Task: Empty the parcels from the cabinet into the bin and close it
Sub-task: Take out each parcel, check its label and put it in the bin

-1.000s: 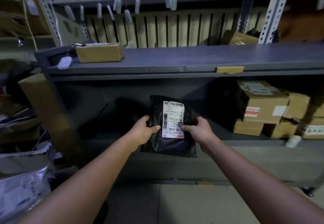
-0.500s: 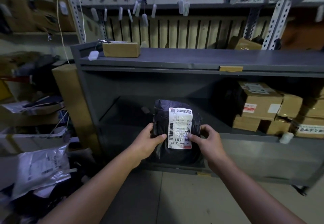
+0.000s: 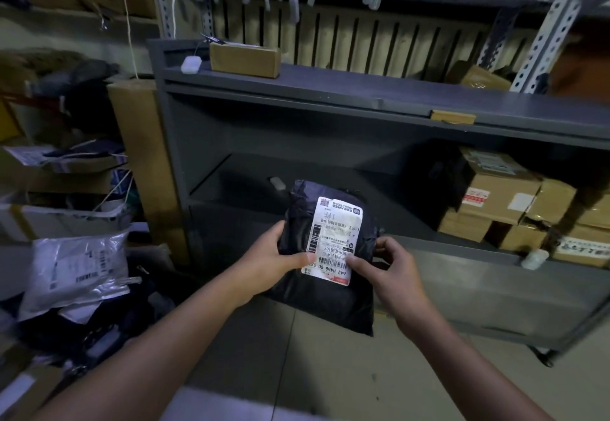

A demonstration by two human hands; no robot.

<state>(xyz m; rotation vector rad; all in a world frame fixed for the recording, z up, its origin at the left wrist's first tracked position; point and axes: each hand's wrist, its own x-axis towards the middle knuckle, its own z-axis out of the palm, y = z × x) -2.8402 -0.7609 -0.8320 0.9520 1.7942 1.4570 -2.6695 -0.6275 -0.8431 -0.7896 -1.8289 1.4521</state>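
While you look from the left, a grey mailer bag (image 3: 76, 265) lies low beside the cabinet (image 3: 175, 156); a bin I cannot make out anywhere. Your left hand (image 3: 277, 255) grips the left edge of the black parcel (image 3: 326, 302), with the thumb pressed on its white label (image 3: 333, 239) and the fingers gone behind it. Your right hand (image 3: 396, 269) pinches the right edge, thumb also on the label. The parcel hangs in the air before the open cabinet, already outside it. On the right, cardboard boxes (image 3: 495, 196) stand inside, so I judge that much emptying is left, and the closing too.
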